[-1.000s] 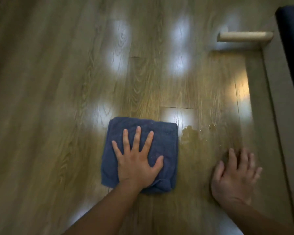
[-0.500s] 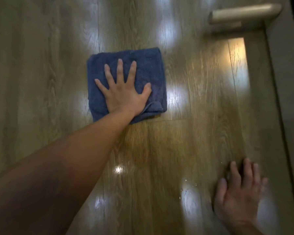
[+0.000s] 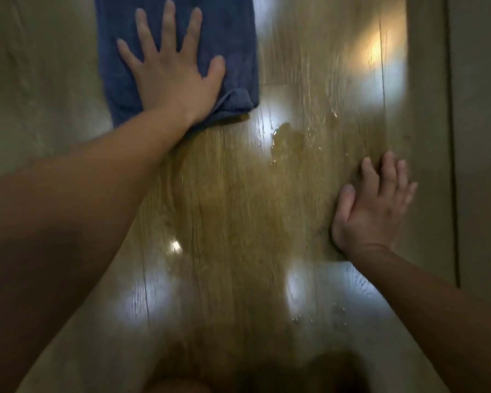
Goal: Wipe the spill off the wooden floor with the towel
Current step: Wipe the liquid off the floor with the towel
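A folded blue towel (image 3: 233, 38) lies flat on the wooden floor (image 3: 224, 208) at the top of the view, its far edge cut off by the frame. My left hand (image 3: 170, 72) presses down on it with fingers spread and straight. A small puddle of clear liquid (image 3: 288, 139) sits on the boards just right of and below the towel's near corner, apart from it. Smaller droplets (image 3: 318, 314) glisten lower right. My right hand (image 3: 374, 205) rests flat on the bare floor, right of the puddle, fingers straight.
A pale raised strip, like a furniture base or threshold (image 3: 428, 137), runs along the right side beside my right hand. Bright light reflections dot the glossy boards. Something dark and blurred (image 3: 332, 370) shows at the bottom edge.
My left hand has pushed the towel away from me, up the view. The puddle, unseen half a second ago, shows again right of the towel. My right hand stays planted.
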